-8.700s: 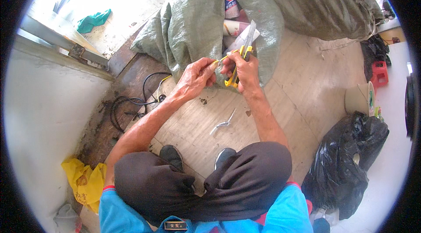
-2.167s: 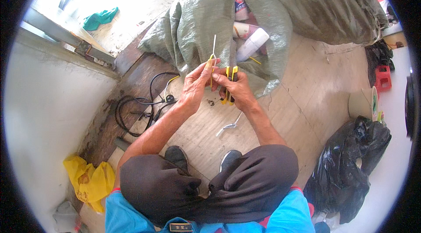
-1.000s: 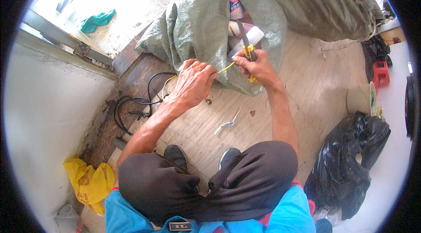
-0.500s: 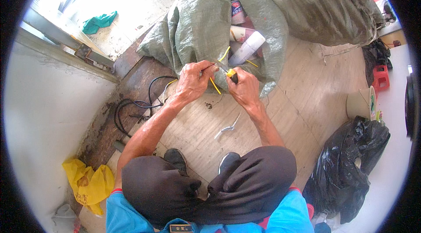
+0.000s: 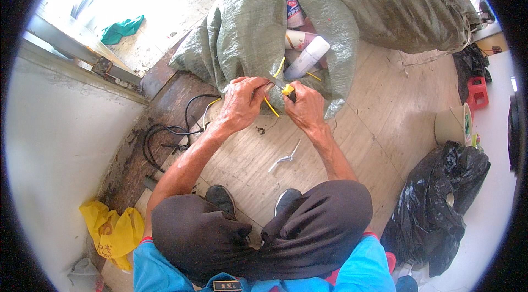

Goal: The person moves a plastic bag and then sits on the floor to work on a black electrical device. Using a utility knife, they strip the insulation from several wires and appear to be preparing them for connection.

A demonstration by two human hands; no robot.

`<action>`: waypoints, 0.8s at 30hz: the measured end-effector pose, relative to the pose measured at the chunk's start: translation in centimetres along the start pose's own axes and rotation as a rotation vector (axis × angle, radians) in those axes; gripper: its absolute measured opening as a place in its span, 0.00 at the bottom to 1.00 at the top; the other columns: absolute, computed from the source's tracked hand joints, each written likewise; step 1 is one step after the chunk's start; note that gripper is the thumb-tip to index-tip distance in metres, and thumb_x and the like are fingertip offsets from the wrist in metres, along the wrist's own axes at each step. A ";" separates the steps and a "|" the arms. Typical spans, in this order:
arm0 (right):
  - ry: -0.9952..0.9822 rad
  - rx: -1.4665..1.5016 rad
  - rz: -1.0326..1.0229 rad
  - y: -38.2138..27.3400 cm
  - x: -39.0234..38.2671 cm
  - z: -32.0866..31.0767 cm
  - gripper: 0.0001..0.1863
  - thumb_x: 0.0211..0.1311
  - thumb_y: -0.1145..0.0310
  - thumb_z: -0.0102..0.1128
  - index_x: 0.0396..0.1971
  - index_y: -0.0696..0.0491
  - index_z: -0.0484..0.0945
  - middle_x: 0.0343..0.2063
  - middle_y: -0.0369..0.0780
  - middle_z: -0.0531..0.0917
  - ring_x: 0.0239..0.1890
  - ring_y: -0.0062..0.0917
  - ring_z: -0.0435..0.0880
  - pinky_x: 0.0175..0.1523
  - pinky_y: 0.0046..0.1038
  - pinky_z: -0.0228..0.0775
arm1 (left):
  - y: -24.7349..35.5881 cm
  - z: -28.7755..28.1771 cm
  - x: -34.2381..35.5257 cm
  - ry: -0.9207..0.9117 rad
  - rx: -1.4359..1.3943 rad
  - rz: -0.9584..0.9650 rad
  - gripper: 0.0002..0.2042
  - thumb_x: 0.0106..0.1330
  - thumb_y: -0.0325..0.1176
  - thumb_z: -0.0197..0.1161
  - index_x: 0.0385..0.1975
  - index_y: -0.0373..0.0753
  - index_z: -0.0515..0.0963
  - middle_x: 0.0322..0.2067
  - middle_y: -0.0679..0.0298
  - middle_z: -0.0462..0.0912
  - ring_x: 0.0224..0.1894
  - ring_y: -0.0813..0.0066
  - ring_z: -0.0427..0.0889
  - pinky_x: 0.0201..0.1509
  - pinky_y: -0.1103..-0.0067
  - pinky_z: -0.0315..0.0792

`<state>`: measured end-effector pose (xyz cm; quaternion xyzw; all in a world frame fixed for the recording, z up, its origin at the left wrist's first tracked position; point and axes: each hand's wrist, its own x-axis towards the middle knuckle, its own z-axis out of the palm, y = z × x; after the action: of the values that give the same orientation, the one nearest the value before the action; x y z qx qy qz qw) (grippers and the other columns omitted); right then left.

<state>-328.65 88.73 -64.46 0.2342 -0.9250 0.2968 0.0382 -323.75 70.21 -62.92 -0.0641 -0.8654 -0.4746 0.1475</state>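
My left hand (image 5: 242, 104) is closed in a pinch on a thin yellow wire (image 5: 271, 108), which hangs below the fingertips. Another yellow piece (image 5: 280, 66) sticks up just beyond the fingers. My right hand (image 5: 308, 108) grips a knife with a yellow and black handle (image 5: 289, 92), its blade pointing at the left fingertips. Exactly where the blade touches is too small to tell. Both hands are in front of an open green woven sack (image 5: 242, 33) holding a white spray can (image 5: 309, 56) and other containers. A black cable (image 5: 165, 128) lies coiled on the floor left of my left forearm.
A second large sack (image 5: 396, 6) stands at the far right. Along the right side are a black plastic bag (image 5: 434, 204), a beige bucket (image 5: 452, 126) and a red plastic piece (image 5: 478, 93). A yellow bag (image 5: 113, 231) lies at the lower left. White scraps (image 5: 285, 159) lie between my feet and the sack.
Both hands stay almost in place, with the knife still against the left fingertips. The whole view has shifted very slightly.
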 end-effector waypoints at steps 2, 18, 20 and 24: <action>0.002 -0.021 -0.008 0.0 0.0 -0.1 0.11 0.51 0.67 0.67 0.33 0.55 0.79 0.27 0.47 0.83 0.32 0.45 0.83 0.35 0.41 0.73 | 0.0 0.0 0.0 0.006 0.017 0.012 0.06 0.63 0.29 0.59 0.32 0.34 0.81 0.23 0.55 0.82 0.32 0.51 0.81 0.41 0.65 0.73; 0.029 -0.061 0.001 -0.4 0.0 -0.3 0.10 0.50 0.67 0.66 0.30 0.55 0.78 0.25 0.47 0.83 0.30 0.44 0.83 0.32 0.40 0.73 | 0.9 0.0 0.1 0.035 0.070 -0.048 0.07 0.62 0.31 0.60 0.27 0.35 0.81 0.20 0.58 0.82 0.27 0.56 0.81 0.39 0.67 0.74; 0.059 -0.060 -0.022 -0.2 0.0 -0.1 0.11 0.50 0.66 0.66 0.31 0.55 0.78 0.26 0.46 0.83 0.30 0.44 0.83 0.32 0.40 0.73 | 0.8 0.1 0.1 0.065 0.076 -0.032 0.07 0.62 0.31 0.60 0.28 0.35 0.82 0.20 0.59 0.82 0.26 0.56 0.81 0.41 0.67 0.73; 0.079 -0.071 -0.031 0.0 -0.1 0.2 0.10 0.51 0.66 0.66 0.30 0.55 0.78 0.26 0.46 0.83 0.30 0.44 0.84 0.32 0.40 0.73 | 0.5 0.3 0.0 0.073 0.068 -0.044 0.06 0.62 0.30 0.59 0.29 0.36 0.82 0.19 0.59 0.82 0.26 0.57 0.81 0.43 0.68 0.73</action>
<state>-328.58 88.65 -64.63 0.2351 -0.9289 0.2723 0.0878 -323.67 70.76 -62.70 -0.0225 -0.8762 -0.4501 0.1705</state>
